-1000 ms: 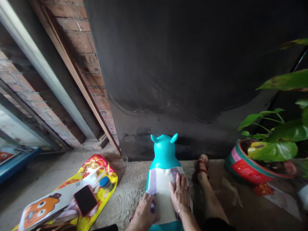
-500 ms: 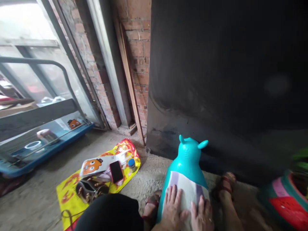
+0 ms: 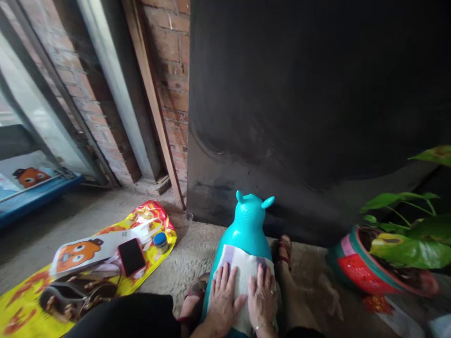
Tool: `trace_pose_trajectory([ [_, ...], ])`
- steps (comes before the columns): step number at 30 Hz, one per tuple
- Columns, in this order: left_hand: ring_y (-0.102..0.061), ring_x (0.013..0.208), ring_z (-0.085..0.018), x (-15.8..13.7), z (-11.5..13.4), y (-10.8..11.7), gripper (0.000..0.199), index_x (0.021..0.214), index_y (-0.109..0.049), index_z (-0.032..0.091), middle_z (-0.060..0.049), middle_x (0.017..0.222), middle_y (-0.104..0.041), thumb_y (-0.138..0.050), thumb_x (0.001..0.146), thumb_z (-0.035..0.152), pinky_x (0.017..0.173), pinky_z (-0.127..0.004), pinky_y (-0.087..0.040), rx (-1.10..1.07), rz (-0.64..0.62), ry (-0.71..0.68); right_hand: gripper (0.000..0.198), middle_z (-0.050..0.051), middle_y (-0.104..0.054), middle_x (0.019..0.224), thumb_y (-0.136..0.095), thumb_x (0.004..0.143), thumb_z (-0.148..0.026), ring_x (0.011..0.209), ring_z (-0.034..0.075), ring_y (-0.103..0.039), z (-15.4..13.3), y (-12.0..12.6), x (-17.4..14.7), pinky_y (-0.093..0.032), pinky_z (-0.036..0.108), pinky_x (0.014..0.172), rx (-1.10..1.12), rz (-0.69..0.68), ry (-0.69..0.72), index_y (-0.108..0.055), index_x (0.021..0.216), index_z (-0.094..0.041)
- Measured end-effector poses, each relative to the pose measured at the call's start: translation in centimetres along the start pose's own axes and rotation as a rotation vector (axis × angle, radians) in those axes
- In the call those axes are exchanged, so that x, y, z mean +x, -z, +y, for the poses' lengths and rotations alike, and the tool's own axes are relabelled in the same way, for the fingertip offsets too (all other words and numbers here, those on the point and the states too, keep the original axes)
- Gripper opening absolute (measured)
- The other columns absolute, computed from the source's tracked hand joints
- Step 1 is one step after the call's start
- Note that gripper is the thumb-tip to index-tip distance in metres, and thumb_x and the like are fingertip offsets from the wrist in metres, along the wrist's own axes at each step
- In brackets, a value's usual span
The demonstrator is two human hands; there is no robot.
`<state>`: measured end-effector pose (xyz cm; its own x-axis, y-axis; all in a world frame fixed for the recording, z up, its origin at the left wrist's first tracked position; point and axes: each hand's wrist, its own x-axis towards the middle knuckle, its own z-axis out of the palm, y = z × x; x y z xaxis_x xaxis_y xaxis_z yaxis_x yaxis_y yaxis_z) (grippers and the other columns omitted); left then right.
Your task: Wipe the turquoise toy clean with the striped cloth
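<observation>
Between the person's legs stands a turquoise inflatable animal toy point(image 3: 246, 225) with two small ears, its head toward the black panel. A white cloth point(image 3: 243, 258) with pale purple bands lies spread over its back. My left hand point(image 3: 222, 295) rests flat on the cloth's left side, fingers apart. On the right side of the same cloth lies my right hand point(image 3: 261, 295), fingers stretched forward, with a ring and a bracelet showing. The lower part of the toy is hidden by my hands and the cloth.
On a yellow plastic sheet point(image 3: 17, 295) at left lie a white bag point(image 3: 105, 246), a phone point(image 3: 131, 257), a blue-lidded jar point(image 3: 160, 241) and a brown handbag point(image 3: 81, 295). A potted plant point(image 3: 352, 263) stands right. Ahead is a black panel point(image 3: 299, 117); a blue cart point(image 3: 45, 199) is far left.
The view has swung right, so the cart slides out at left and more of the potted plant shows. Both hands remain flat on the cloth.
</observation>
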<state>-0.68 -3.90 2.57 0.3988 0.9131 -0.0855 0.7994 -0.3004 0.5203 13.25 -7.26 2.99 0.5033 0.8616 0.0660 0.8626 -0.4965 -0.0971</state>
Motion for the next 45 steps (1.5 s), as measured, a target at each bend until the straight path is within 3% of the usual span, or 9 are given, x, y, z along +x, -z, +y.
trace_pose_trajectory([
  [5,-0.004,0.146,-0.029,5.6,0.6,1.0,0.074,0.147,-0.016,0.028,-0.006,0.158,-0.006,-0.047,0.085,0.054,0.116,-0.054,-0.02,0.0,-0.108,0.095,0.058,0.011,-0.019,0.155,-0.023,0.096,-0.042,0.14,0.033,-0.02,-1.9,0.7,6.3,-0.034,0.05,0.104,-0.006,-0.085,-0.043,-0.021,0.148,-0.017],
  [11,0.001,0.146,-0.027,9.4,1.0,1.7,0.071,0.148,-0.013,0.027,-0.004,0.158,-0.001,-0.041,0.088,0.051,0.117,-0.054,-0.017,-0.004,-0.075,0.096,0.061,0.009,-0.011,0.157,-0.019,0.097,-0.046,0.141,0.031,-0.016,-2.9,0.6,11.1,-0.03,0.051,0.107,0.03,-0.077,-0.064,-0.014,0.149,-0.016],
  [15,0.001,0.146,-0.027,8.8,1.0,2.1,0.072,0.148,-0.01,0.025,-0.006,0.158,0.0,-0.04,0.088,0.052,0.116,-0.054,-0.018,-0.013,-0.097,0.092,0.061,0.011,-0.017,0.156,-0.018,0.096,-0.048,0.14,0.031,-0.02,-3.2,1.4,9.8,-0.034,0.053,0.104,0.056,-0.08,-0.081,-0.016,0.149,-0.018],
  [21,0.004,0.145,-0.03,5.1,0.2,4.2,0.08,0.148,-0.012,0.022,-0.009,0.157,0.001,-0.042,0.084,0.062,0.116,-0.055,-0.016,-0.063,-0.268,0.005,0.06,0.013,-0.019,0.154,-0.026,0.095,-0.046,0.139,0.034,-0.026,-1.9,1.1,2.8,-0.04,0.055,0.098,-0.012,-0.127,-0.074,-0.024,0.147,-0.018],
  [24,0.007,0.144,-0.032,3.5,-0.8,4.7,0.088,0.148,-0.012,0.022,-0.009,0.157,0.003,-0.042,0.08,0.07,0.117,-0.055,-0.012,-0.102,-0.335,-0.068,0.057,0.012,-0.019,0.154,-0.028,0.094,-0.044,0.138,0.034,-0.028,-0.4,1.0,-0.4,-0.043,0.056,0.095,-0.033,-0.104,0.012,-0.029,0.146,-0.022],
  [27,0.009,0.143,-0.034,3.3,-1.5,4.3,0.089,0.148,-0.01,0.024,-0.008,0.157,0.005,-0.043,0.08,0.07,0.116,-0.058,-0.013,-0.135,-0.358,-0.068,0.053,0.004,-0.017,0.155,-0.034,0.092,-0.046,0.14,0.035,-0.021,0.5,1.5,-1.5,-0.034,0.066,0.099,-0.044,-0.055,0.165,-0.03,0.144,-0.035],
  [32,0.006,0.145,-0.029,5.8,-2.0,3.2,0.069,0.148,-0.012,0.028,-0.004,0.158,0.002,-0.029,0.09,0.059,0.116,-0.058,-0.015,-0.2,-0.265,0.012,0.05,0.0,-0.013,0.156,-0.029,0.094,-0.048,0.142,0.033,-0.012,-0.4,1.9,0.9,-0.033,0.064,0.101,0.013,-0.077,0.212,-0.029,0.143,-0.038],
  [40,0.003,0.146,-0.026,13.2,-3.5,2.1,0.072,0.149,-0.013,0.016,-0.009,0.159,-0.007,-0.028,0.091,0.055,0.12,-0.05,-0.01,-0.213,-0.121,0.002,0.055,-0.005,0.001,0.157,-0.028,0.094,-0.051,0.143,0.035,0.006,-3.2,0.7,6.9,-0.018,0.074,0.103,0.048,-0.054,0.274,-0.008,0.145,-0.044],
  [45,0.004,0.146,-0.023,14.2,-3.5,2.0,0.071,0.149,-0.015,0.012,-0.01,0.159,-0.007,-0.028,0.091,0.051,0.121,-0.045,-0.007,-0.197,-0.112,-0.008,0.056,-0.006,0.004,0.156,-0.028,0.094,-0.049,0.143,0.034,0.006,-3.7,1.1,7.8,-0.016,0.073,0.104,0.063,-0.084,0.262,-0.006,0.145,-0.044],
])
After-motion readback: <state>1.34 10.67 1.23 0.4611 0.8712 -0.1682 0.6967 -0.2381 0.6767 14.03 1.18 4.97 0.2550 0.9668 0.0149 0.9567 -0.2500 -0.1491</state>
